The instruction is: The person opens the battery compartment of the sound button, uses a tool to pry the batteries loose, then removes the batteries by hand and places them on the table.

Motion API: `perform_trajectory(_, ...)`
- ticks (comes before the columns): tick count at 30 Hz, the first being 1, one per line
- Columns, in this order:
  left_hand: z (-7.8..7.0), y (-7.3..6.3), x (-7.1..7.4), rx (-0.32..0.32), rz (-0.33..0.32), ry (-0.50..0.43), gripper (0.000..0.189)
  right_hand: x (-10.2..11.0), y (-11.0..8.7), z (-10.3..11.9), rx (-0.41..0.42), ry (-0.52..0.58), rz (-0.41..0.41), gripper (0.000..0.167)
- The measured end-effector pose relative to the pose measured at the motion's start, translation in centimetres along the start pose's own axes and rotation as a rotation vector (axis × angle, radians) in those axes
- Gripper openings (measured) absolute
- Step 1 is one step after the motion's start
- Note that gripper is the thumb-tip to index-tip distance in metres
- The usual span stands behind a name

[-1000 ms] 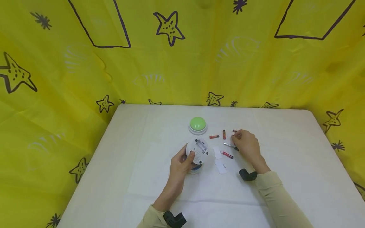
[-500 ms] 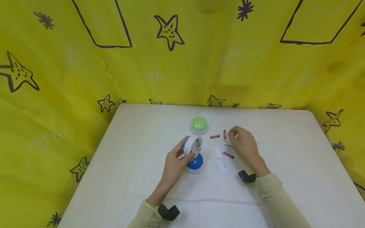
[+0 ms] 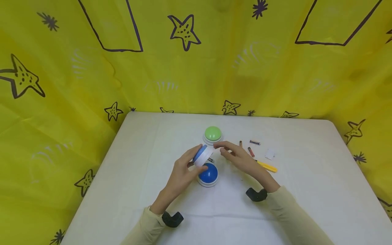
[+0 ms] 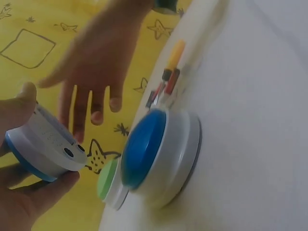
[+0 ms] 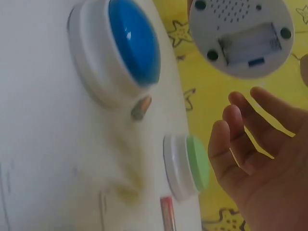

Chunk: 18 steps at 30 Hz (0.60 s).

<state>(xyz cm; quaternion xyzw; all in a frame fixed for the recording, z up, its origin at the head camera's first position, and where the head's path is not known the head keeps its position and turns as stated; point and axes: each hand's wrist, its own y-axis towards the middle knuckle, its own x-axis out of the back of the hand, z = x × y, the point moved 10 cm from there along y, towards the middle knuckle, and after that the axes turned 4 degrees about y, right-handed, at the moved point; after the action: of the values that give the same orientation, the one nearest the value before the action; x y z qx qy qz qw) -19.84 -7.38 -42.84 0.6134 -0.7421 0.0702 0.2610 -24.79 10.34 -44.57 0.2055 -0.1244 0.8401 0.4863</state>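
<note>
My left hand [image 3: 180,170] grips a round push-button buzzer [image 3: 203,156], white with a blue dome, tilted above the table. In the right wrist view its underside [image 5: 231,48] shows speaker holes, dark feet and an uncovered battery compartment [image 5: 250,44], with no red battery showing inside. My right hand [image 3: 240,160] hovers beside it, fingers loosely extended and holding nothing. A second blue buzzer [image 3: 208,173] stands on the table below the held one. Behind is a green buzzer [image 3: 212,133]. One small battery [image 3: 210,159] lies close to the blue buzzer, partly hidden by the held one.
Right of the hands lie a battery [image 3: 255,142], a red battery [image 3: 251,151], another battery [image 3: 241,144], a yellow-handled screwdriver [image 3: 267,166] and a small white cover [image 3: 270,153]. A yellow patterned curtain [image 3: 196,68] hangs behind the white table [image 3: 153,136].
My right hand has moved left to the held buzzer, which has tilted further. The batteries and white cover lie in different spots, and the screwdriver's yellow handle now shows.
</note>
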Motion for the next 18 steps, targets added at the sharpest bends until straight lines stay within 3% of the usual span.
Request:
perform_trajectory(5, -0.7, 0.4, 0.6, -0.162, 0.034, 0.111, 0.074, -1.5, 1.1, 1.1, -0.006, 0.028, 0.077, 0.050)
perform_trajectory(8, -0.7, 0.7, 1.1, -0.214, 0.050, 0.186, 0.078, -2.1, 2.0, 1.5, -0.006, 0.003, 0.091, 0.053)
perform_trajectory(12, 0.2, 1.1, 2.1, -0.206, 0.066, 0.216, 0.080, -2.8, 3.2, 1.9, 0.016, -0.011, 0.115, 0.055)
perform_trajectory(18, 2.3, 1.6, 3.8, -0.098, 0.079, 0.128, 0.077, -3.7, 4.8, 2.5, 0.013, -0.033, 0.142, 0.057)
